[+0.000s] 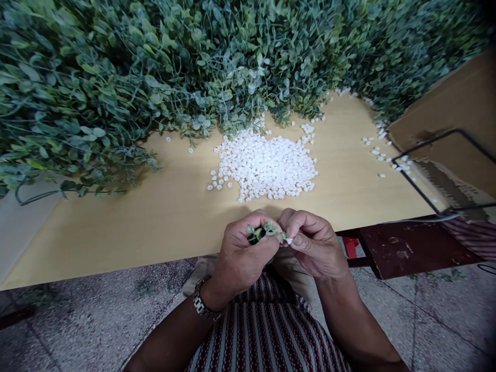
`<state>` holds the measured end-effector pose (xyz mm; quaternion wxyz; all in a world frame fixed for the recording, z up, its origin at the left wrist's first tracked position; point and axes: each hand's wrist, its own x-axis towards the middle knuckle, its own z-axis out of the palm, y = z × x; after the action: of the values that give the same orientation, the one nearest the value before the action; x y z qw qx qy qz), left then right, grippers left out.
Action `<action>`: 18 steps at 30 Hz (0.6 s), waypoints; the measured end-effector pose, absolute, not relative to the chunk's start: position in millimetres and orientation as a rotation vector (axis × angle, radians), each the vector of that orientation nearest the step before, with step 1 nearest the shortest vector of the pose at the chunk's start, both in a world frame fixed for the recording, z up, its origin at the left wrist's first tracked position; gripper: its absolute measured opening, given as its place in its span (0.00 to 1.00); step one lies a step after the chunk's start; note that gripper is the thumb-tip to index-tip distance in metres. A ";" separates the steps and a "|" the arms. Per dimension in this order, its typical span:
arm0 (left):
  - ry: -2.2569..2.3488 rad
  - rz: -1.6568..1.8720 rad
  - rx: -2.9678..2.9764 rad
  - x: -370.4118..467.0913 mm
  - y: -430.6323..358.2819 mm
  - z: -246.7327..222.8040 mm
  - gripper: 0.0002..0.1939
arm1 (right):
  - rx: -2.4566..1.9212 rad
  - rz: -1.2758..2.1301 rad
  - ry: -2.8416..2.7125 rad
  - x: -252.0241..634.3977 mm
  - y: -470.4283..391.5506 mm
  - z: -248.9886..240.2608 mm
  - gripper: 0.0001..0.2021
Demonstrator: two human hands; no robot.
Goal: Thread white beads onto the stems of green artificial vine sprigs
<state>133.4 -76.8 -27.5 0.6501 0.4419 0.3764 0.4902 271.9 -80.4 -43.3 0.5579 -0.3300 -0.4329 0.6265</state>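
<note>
My left hand (248, 253), with a watch on its wrist, is closed around a small green leafy sprig (267, 231) in front of the table's near edge. Close against it on the right, my right hand (315, 243) pinches a small white piece (289, 241) between thumb and forefinger, at the end of the sprig. Beyond both hands, a pile of small white ring-like pieces (271, 165) lies on the tan table (155, 222). The lower part of the sprig is hidden inside my left hand.
A thick mass of artificial greenery (174, 67) spans the back of the table. On the right stand a torn cardboard box (457, 119) and a black wire frame (416, 187), with scattered white pieces beside them. A dark red bench (414, 248) is below the table's right side.
</note>
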 end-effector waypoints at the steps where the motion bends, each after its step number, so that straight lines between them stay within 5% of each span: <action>1: 0.857 1.117 1.010 133.6 -76.8 -27.3 0.05 | -0.778 1.478 -1.022 272.2 -80.4 -43.4 0.05; 18: 0.831 1.120 1.070 131.1 -77.6 -30.9 0.04 | -0.764 1.497 -1.049 273.5 -83.0 -46.3 0.01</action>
<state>131.1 -77.6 -30.9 0.6378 0.4688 0.3640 0.4908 273.5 -83.0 -46.3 0.5483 -0.3227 -0.4428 0.6318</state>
